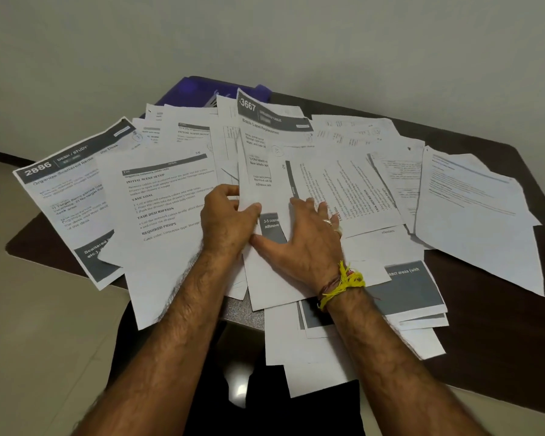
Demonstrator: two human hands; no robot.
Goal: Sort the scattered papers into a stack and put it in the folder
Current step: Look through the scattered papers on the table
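Both forearms reach in over the papers (343, 184) strewn across the table (485, 357). Left hand (227, 221) pinches the middle sheet's edge; right hand (299, 240) lies flat beside it. Better to sweep outer sheets inward first, with the purple folder (195, 91) half-buried at the back.
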